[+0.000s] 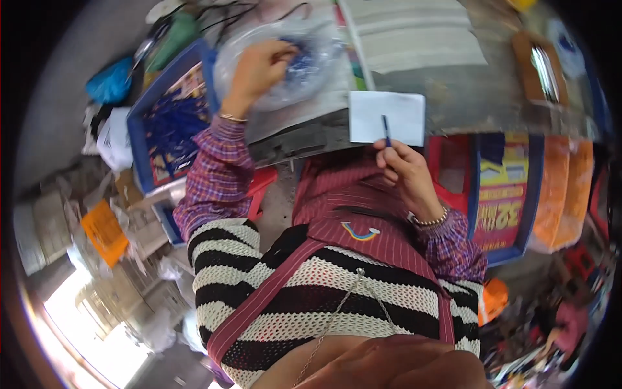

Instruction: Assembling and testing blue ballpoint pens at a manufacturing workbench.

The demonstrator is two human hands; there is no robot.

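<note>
My left hand (259, 70) is over a clear plastic bag (236, 48) that holds small dark blue pieces (303, 68). Its thumb and fingers are pinched at the edge of these pieces, and whatever is between the fingertips is too small to make out. In my right hand (407, 170) is a slim dark blue pen (386, 126), gripped near its lower end and pointing away from me. Behind the pen is a white sheet or pad (363, 117) at the table's near edge; I cannot tell whether the pen touches it.
A blue tray (137, 133) of dark blue slim parts stands left of the table. To the right are another blue tray (538, 188) with a printed lining, and an orange crate (570, 194). A brown box (528, 61) lies on the grey table (447, 87). Red stools show below.
</note>
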